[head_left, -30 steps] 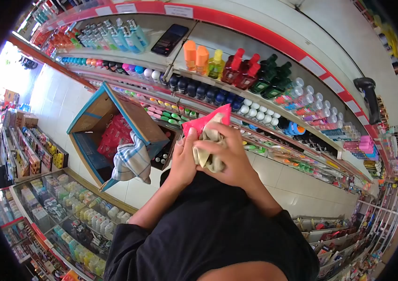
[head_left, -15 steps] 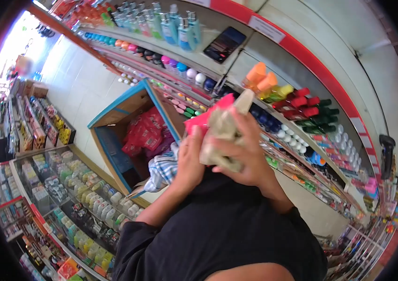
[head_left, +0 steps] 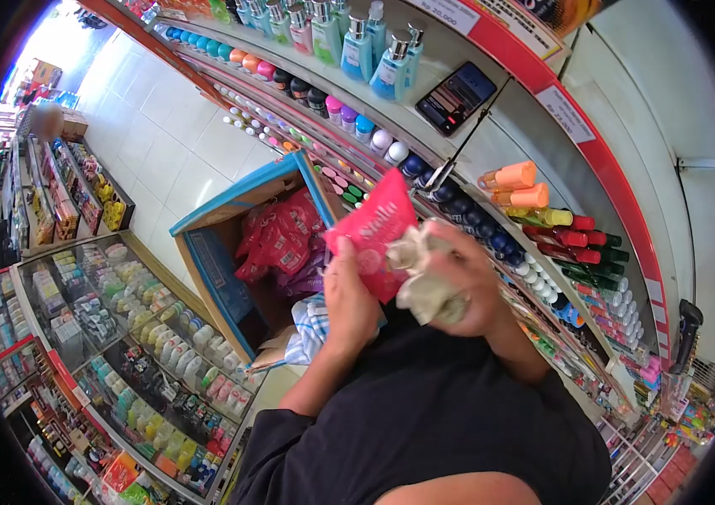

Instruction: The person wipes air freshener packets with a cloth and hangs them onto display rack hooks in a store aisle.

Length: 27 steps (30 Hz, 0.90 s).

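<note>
A pink packet with white lettering is gripped in my left hand, thumb over its lower left edge. My right hand is closed around a crumpled beige cloth, which sits against or just beside the packet's right side. Below and to the left, a cardboard box with blue edges stands open. Several pink packets and some purple ones lie inside it. A blue-and-white checked cloth hangs by the box's near corner, close to my left wrist.
Ahead, a shelf carries blue bottles, a phone, and orange-capped bottles beside red-capped ones. Roll-on bottles line the tier below. To the left stands a glass display case. A person is far off.
The beige cloth has shifted right, off the packet, so more of the packet's front shows. My view has turned slightly, moving shelf and box in the picture.
</note>
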Tool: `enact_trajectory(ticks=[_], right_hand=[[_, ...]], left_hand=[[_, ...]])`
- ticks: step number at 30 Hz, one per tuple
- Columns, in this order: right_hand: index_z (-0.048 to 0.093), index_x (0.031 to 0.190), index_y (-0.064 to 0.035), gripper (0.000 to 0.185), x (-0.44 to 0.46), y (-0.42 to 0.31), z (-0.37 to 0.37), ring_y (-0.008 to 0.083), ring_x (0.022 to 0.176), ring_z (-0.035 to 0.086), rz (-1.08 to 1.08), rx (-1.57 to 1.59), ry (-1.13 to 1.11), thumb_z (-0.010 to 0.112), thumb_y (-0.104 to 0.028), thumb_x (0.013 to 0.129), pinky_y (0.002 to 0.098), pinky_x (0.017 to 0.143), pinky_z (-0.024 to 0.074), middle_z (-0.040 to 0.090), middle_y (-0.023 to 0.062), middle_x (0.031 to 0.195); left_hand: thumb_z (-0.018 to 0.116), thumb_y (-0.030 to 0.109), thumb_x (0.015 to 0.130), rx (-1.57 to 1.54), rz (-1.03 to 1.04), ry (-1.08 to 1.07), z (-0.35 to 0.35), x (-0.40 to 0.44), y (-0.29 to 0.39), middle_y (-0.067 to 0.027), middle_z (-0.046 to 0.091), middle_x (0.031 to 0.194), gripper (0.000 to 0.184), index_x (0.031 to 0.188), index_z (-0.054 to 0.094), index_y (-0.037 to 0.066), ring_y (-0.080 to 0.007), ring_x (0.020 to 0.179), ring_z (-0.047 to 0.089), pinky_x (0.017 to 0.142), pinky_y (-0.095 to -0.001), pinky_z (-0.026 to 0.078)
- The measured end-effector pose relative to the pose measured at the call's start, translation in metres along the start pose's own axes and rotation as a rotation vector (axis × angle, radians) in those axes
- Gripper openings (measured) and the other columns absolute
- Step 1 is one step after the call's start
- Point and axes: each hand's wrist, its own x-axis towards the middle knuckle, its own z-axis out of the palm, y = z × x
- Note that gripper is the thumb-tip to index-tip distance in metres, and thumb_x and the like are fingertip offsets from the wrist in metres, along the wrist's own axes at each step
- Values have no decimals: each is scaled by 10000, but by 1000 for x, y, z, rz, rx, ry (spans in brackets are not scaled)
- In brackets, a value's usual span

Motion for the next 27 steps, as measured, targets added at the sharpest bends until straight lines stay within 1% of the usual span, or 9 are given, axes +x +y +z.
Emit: enact_trajectory(ticks=[3, 5, 9, 14, 17, 19, 21, 25, 27], right_hand=[[601, 1226, -195, 593, 29, -15, 24, 402, 1246, 441, -33, -431, -274, 762, -227, 655, 452, 1038, 329, 446, 133, 1377], [604, 1210, -164, 558, 19, 5, 26, 367, 1233, 463, -112, -364, -267, 745, -183, 671, 438, 1024, 351, 513, 92, 1313], [640, 1133, -115, 477, -4, 22, 15, 317, 1213, 495, -60, -218, -197, 724, -90, 665, 426, 999, 403, 632, 47, 1161], [629, 1144, -120, 467, -13, 32, -4, 347, 1191, 499, 308, -115, 90, 706, -128, 683, 400, 988, 393, 508, 175, 1301], [641, 1133, -119, 489, 8, 16, -3, 401, 1214, 450, 90, -148, -56, 729, -256, 671, 474, 993, 370, 419, 206, 1361], [648, 1149, -219, 514, 30, 1, 21, 437, 1301, 335, 18, -332, -153, 733, -306, 649, 568, 1059, 194, 350, 190, 1430], [599, 1212, -247, 522, 30, 0, 33, 395, 1310, 345, 48, -400, -256, 699, -240, 700, 573, 1032, 259, 380, 113, 1438], [555, 1277, -196, 548, -17, 46, 19, 390, 1359, 263, -36, -177, -313, 667, -192, 740, 600, 1074, 202, 320, 101, 1476], [514, 1322, -186, 604, -37, 58, 1, 393, 1383, 196, 365, 24, -267, 682, -239, 745, 586, 1101, 151, 277, 106, 1498]], left_hand=[[362, 344, 1006, 120, 14, -22, -5, -4, -10, -111, 607, 1079, 391, 1155, 517, 18, -202, 962, 612, 815, -340, 515], [349, 350, 1009, -223, 15, -99, -4, -1, -2, -107, 610, 1077, 399, 1146, 523, 17, -200, 966, 612, 808, -337, 514], [352, 354, 1008, -222, 15, -13, 10, 9, -4, -130, 592, 1151, 402, 1171, 503, 19, -238, 1048, 585, 921, -387, 463], [359, 378, 1004, -318, 128, 123, 8, 15, 8, -116, 607, 1120, 425, 1164, 506, 13, -217, 1023, 597, 905, -382, 464], [367, 383, 1002, -73, 49, 17, 0, 12, -5, -98, 629, 1047, 428, 1125, 533, 8, -189, 930, 620, 799, -340, 500], [367, 352, 1006, 235, -14, -65, -18, 8, -17, -88, 628, 1011, 417, 1138, 533, -7, -167, 860, 626, 696, -303, 517], [366, 322, 1006, -116, -47, -95, -9, 6, -13, -103, 617, 1066, 392, 1169, 518, 0, -179, 910, 624, 775, -316, 514], [379, 311, 1000, -265, 5, -87, 6, 11, 0, -126, 596, 1142, 381, 1201, 494, 8, -210, 1007, 606, 896, -340, 479], [385, 326, 996, -308, 42, 34, 0, 15, -5, -140, 580, 1189, 407, 1234, 465, 6, -266, 1093, 573, 962, -390, 444]])
